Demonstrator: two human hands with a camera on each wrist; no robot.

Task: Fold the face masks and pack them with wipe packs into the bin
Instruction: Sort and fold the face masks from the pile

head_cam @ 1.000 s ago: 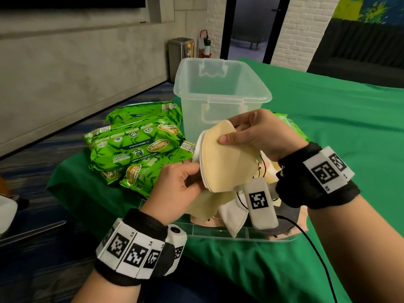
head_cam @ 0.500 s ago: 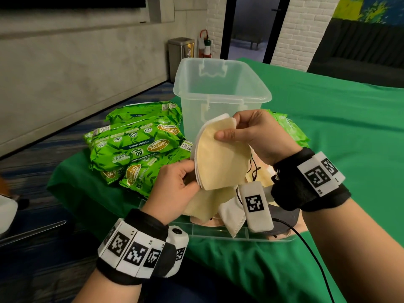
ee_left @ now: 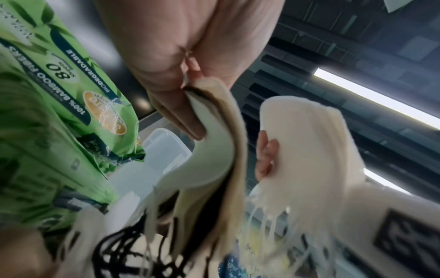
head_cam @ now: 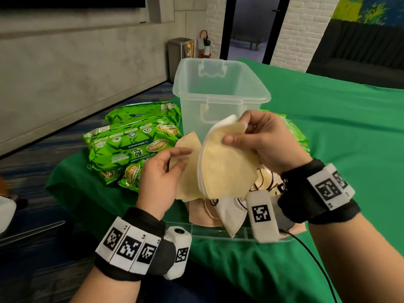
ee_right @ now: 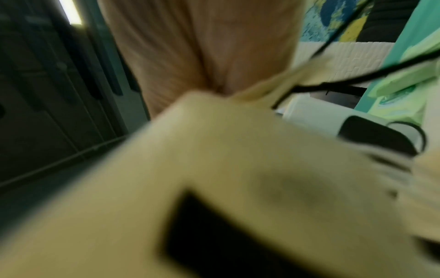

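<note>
While held up in front of the clear bin (head_cam: 220, 92), over the shallow clear tray (head_cam: 218, 234) of loose masks (head_cam: 231, 215), not yet packed. Right hand (head_cam: 266, 143) pinching a stack of folded cream masks (head_cam: 227, 167) at the top edge, thumb in front, fingers curled behind. Left hand (head_cam: 161, 173) gripping a single folded mask (head_cam: 188, 149) between thumb and fingers, just beside the stack and touching it. Green wipe packs (head_cam: 131, 149) lying on the green cloth (head_cam: 328, 132) left of the bin. Risk, as a judgement: loose grip on only one edge, so layers fanning out or slipping from the stack when the single mask joins it. Dark ear loops (head_cam: 264, 182) dangling below, likely to snag on tray masks and drag them along. Folds possibly springing open on release into the bin.
</note>
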